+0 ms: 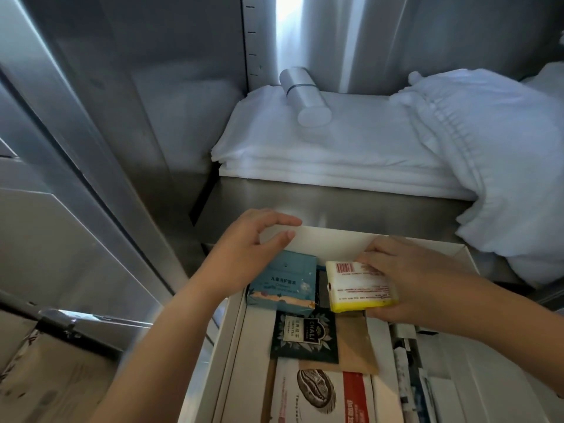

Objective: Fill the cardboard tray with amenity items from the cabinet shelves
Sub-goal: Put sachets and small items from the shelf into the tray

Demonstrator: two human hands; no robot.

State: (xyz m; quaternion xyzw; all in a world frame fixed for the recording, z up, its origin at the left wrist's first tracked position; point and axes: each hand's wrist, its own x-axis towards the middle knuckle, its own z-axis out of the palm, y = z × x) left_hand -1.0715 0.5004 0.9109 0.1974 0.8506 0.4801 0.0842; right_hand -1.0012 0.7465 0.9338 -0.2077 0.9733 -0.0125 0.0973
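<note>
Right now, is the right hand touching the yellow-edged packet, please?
Touching: the head view shows the right hand gripping the yellow-edged packet, fingers wrapped over its far end.

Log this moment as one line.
left hand: on blue box | right hand: placing yellow-edged packet | cardboard tray: partly filled

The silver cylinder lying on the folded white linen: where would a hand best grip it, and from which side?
Judging by its pose, grip the silver cylinder around its mid-body from above, fingers closing across its width. It lies on its side atop the folded white linen, round end facing the camera, top and both long flanks clear. The cabinet wall stands just behind its far end, so an end-on approach looks cramped.
</note>
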